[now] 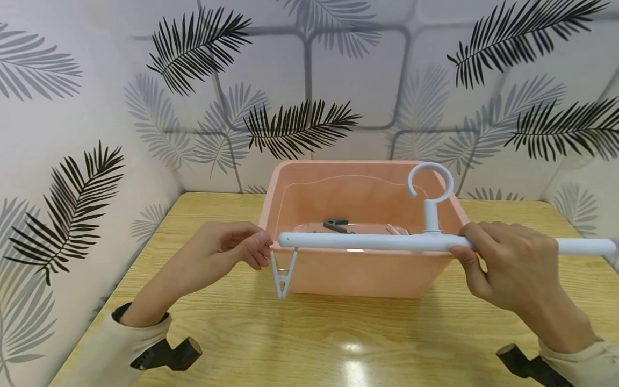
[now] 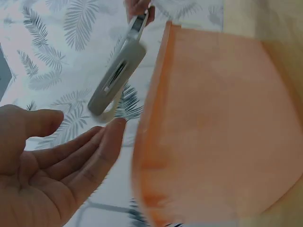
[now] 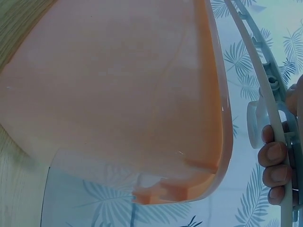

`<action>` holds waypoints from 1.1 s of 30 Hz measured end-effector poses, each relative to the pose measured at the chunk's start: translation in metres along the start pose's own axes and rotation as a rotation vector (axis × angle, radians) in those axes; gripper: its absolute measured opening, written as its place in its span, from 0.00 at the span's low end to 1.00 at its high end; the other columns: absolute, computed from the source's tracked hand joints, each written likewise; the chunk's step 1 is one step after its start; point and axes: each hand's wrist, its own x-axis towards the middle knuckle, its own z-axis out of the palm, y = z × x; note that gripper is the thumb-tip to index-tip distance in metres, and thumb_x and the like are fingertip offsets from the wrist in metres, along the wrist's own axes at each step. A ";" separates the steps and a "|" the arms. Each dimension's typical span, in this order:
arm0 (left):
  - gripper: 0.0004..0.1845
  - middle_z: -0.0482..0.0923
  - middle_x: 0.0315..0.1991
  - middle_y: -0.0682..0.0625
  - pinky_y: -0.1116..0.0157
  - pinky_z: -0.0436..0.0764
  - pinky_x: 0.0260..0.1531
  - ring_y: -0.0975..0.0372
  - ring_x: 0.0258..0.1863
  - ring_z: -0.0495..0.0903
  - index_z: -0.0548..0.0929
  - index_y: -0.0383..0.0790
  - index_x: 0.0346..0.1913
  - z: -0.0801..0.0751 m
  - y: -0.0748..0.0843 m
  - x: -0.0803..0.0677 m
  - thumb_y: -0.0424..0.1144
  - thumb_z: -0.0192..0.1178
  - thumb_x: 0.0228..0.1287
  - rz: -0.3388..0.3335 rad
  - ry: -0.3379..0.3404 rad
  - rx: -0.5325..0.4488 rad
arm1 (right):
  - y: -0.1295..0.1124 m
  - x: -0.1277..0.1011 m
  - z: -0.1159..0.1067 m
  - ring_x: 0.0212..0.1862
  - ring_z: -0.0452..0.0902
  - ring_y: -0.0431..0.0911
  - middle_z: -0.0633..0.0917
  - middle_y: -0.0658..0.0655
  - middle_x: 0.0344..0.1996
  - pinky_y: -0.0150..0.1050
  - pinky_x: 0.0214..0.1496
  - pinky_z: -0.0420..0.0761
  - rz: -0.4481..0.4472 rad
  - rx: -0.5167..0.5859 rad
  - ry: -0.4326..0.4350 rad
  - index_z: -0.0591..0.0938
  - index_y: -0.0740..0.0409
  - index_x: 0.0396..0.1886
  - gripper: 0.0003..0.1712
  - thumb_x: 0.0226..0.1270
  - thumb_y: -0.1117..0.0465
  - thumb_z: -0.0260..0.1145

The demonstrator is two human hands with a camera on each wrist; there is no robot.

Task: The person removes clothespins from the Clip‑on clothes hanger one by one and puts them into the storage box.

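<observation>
A pale blue-white clothes hanger [image 1: 358,241] with a round hook is held level over the front of a pink plastic basin [image 1: 358,275]. My right hand [image 1: 512,263] grips its bar just right of the hook, and the right wrist view shows fingers [image 3: 274,175] curled round it. At the bar's left end is my left hand [image 1: 224,255]. Its thumb and fingers stand apart with nothing between them in the left wrist view, close by the hanger's rounded end [image 2: 118,78]. A light grey clothespin [image 1: 282,277] hangs from the bar near that end.
Inside the basin lie a dark green clothespin [image 1: 335,224] and a pinkish-white piece [image 1: 396,230], partly hidden by the bar. The basin stands on a wood-grain table [image 1: 232,333]. Behind and to the left are walls [image 1: 348,75] with a leaf pattern.
</observation>
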 end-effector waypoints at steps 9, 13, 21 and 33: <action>0.21 0.81 0.45 0.36 0.58 0.80 0.48 0.53 0.41 0.85 0.71 0.18 0.55 0.032 -0.016 -0.028 0.37 0.50 0.75 -0.116 -0.024 -0.451 | -0.003 -0.003 0.003 0.10 0.52 0.41 0.61 0.45 0.11 0.36 0.10 0.48 -0.005 0.014 -0.007 0.69 0.56 0.18 0.31 0.76 0.40 0.41; 0.21 0.82 0.47 0.38 0.58 0.80 0.49 0.53 0.43 0.85 0.70 0.19 0.58 0.046 -0.021 -0.032 0.37 0.52 0.73 -0.145 -0.002 -0.537 | -0.003 -0.005 0.004 0.10 0.53 0.41 0.61 0.45 0.11 0.36 0.10 0.48 -0.007 0.018 -0.009 0.69 0.55 0.18 0.32 0.76 0.40 0.41; 0.20 0.84 0.46 0.41 0.56 0.79 0.51 0.50 0.46 0.84 0.71 0.21 0.56 0.064 -0.024 -0.027 0.35 0.55 0.71 -0.150 0.012 -0.651 | -0.004 -0.007 0.005 0.10 0.53 0.40 0.60 0.44 0.11 0.35 0.10 0.48 -0.015 0.014 -0.019 0.69 0.55 0.18 0.31 0.76 0.40 0.42; 0.16 0.84 0.38 0.38 0.54 0.83 0.40 0.54 0.34 0.86 0.77 0.22 0.48 0.067 -0.010 -0.022 0.36 0.58 0.69 -0.095 0.142 -0.545 | -0.005 -0.005 0.004 0.09 0.54 0.42 0.61 0.45 0.10 0.36 0.09 0.49 -0.001 0.017 -0.003 0.70 0.56 0.18 0.32 0.76 0.40 0.42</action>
